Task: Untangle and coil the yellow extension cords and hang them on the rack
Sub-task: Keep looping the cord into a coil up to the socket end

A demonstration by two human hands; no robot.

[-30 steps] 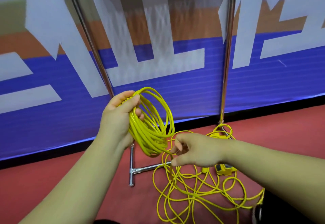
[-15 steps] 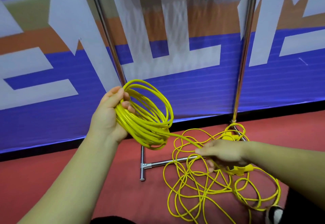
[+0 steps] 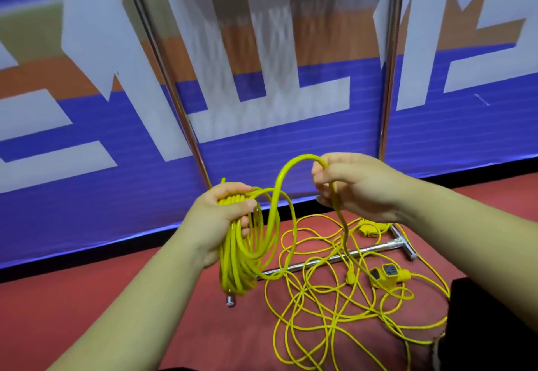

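Observation:
My left hand (image 3: 224,213) grips the top of a coil of yellow cord (image 3: 241,263) that hangs down from it in several loops. My right hand (image 3: 349,184) is raised beside it and pinches a fresh arc of the same cord, which curves over from the coil and drops to the floor. On the red floor lies a loose tangle of yellow cord (image 3: 326,321) with a yellow socket block (image 3: 388,276) and a second one (image 3: 368,229) farther back. The metal rack's uprights (image 3: 388,85) rise in front of the wall.
The rack's chrome foot bar (image 3: 326,260) lies across the floor under the tangle, with a T-joint at the right end. A blue, white and orange banner wall (image 3: 262,126) stands close behind. A dark shape (image 3: 495,327) sits at the lower right edge.
My right hand has come up from the floor tangle, lifting a new loop of cord level with my left hand. The coil in my left hand now hangs lower and narrower.

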